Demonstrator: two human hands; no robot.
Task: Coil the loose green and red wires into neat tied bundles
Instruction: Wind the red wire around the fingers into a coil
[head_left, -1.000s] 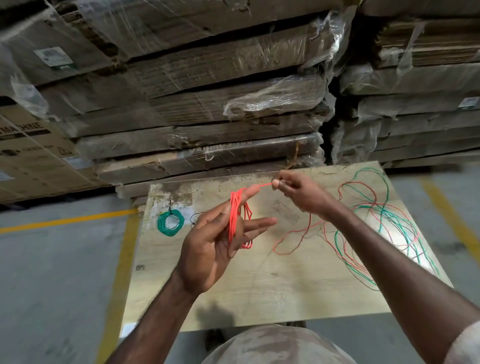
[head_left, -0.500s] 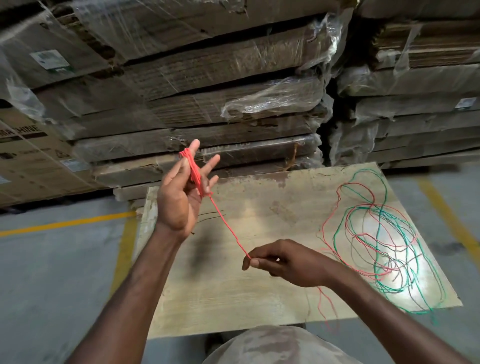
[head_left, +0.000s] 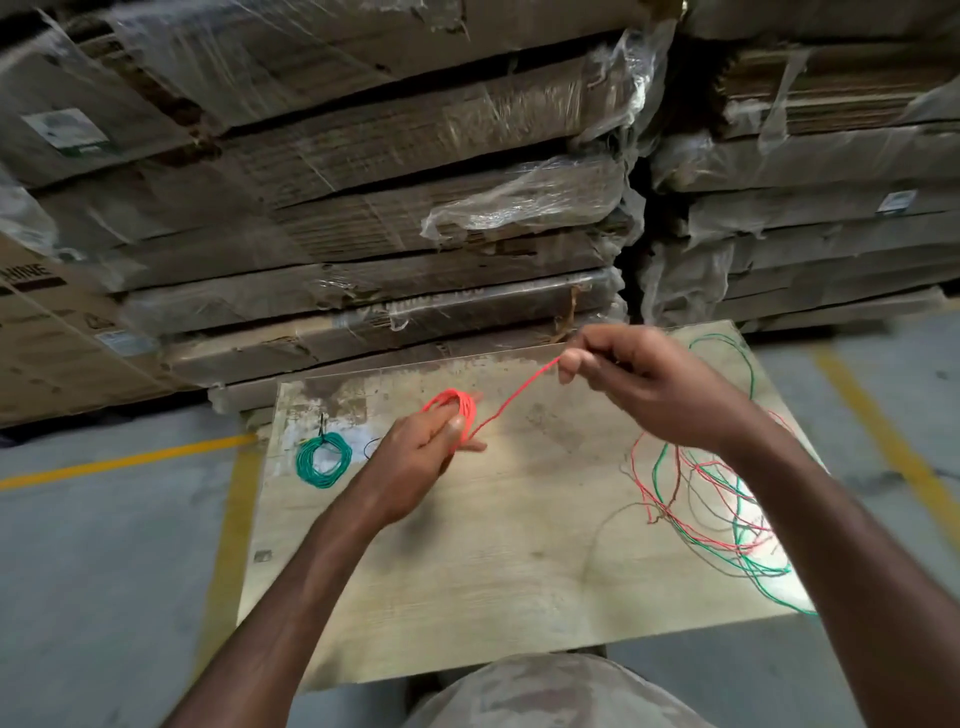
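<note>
Up above the middle of the wooden tabletop (head_left: 467, 571), the left hand (head_left: 415, 457) is raised with its back toward the camera, forearm running in from the near left. Its fingers (head_left: 457, 423) are curled inside a red wire coil (head_left: 454, 408), which loops round them and is held there; the fingertips themselves are mostly hidden behind the coil and the knuckles. The right hand (head_left: 639, 384) sits farther and to the right, wrist bent, forearm coming in from the near right corner. Its fingers are bunched together and, with the thumb, pinch a taut red wire strand (head_left: 514, 397).

That strand runs in a straight slant from the coil at its lower left end up to the pinch at its upper right end. The coil's opening faces roughly toward the camera.

On the right part of the tabletop lies a loose tangle of red and green wires (head_left: 727, 514), spread flat, some loops reaching the right edge. Where the pinched strand joins this tangle cannot be made out, as the right hand and forearm cover it. On the left, well apart from both hands, a tied green wire bundle (head_left: 323, 460) lies flat. Beyond the tabletop stand plastic-wrapped cardboard stacks (head_left: 415, 182). Motion blur softens the left hand.
</note>
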